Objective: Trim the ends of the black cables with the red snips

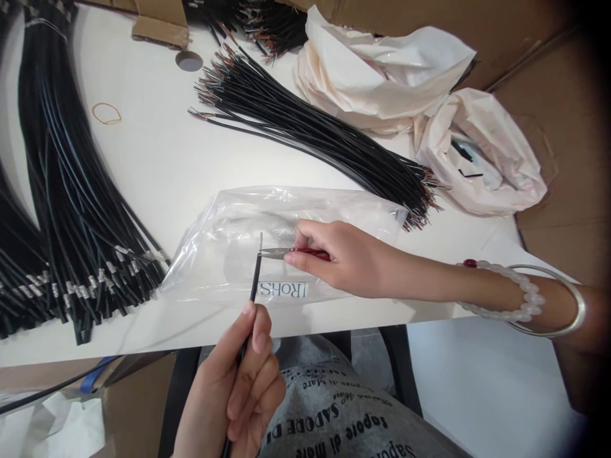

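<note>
Working at white desk (147, 165), with long black cable bundle (62, 159) at left and shorter cable bundle (305, 121) beyond clear plastic bag (229, 254). Holding single black cable (256, 277) over bag in left hand (245, 375), with grip wrapped around it. Clasping red-handled pliers (275, 253) in right hand (324, 254), with grip closed, touching cable just below thin grey end (261, 242).

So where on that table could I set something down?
White tabletop lies bare around the yellow band, between the left cable bundle and middle bundle. A thinner strip shows between the clear bag and the near edge. Crowded: around the white bags and right hand.
</note>
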Available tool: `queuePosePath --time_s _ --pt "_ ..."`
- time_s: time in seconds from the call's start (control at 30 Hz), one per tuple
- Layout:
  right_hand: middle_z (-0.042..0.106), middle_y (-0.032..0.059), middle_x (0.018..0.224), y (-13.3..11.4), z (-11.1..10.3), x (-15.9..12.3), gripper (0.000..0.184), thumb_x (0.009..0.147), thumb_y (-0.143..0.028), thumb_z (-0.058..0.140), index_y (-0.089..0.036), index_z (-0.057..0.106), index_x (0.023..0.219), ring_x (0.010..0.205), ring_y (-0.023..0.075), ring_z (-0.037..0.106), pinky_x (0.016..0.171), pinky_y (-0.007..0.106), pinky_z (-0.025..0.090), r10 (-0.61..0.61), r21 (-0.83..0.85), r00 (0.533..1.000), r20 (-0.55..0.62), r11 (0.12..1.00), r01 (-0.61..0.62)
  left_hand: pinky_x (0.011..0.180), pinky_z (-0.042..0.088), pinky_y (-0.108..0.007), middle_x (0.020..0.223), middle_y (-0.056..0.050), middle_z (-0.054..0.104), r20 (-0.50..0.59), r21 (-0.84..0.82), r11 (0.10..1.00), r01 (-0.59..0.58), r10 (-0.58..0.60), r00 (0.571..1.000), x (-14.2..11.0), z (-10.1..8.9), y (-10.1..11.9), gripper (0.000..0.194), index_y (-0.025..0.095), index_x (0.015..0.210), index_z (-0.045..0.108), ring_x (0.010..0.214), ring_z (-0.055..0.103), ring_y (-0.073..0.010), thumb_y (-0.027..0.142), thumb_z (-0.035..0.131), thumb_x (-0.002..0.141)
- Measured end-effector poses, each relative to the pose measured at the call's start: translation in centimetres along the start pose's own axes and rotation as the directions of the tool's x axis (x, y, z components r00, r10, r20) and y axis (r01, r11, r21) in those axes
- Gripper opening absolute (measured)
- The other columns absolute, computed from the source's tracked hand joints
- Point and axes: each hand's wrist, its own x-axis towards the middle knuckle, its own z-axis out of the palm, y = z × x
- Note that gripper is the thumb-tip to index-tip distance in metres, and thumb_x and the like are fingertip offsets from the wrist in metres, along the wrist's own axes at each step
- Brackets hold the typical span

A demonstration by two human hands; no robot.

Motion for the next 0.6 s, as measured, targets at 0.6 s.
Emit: queuePosePath --time_s 0.6 --pt "0.046 -0.0053 0.057 0.24 0.22 0.01 0.021 0.093 -0.029 0.048 -0.016 0.045 0.078 0.052 0.0067 0.038 0.057 0.024 0.028 -0.068 -0.034 0.998 -0.012 0.997 0.068 0.038 0.014 -0.012 0.037 0.009 0.008 0.097 -0.042 0.999 0.028 -0.024 0.995 0.06 0.2 0.02 0.028 0.017 0.064 0.056 0.032 0.006 0.0 0.029 0.057 0.089"
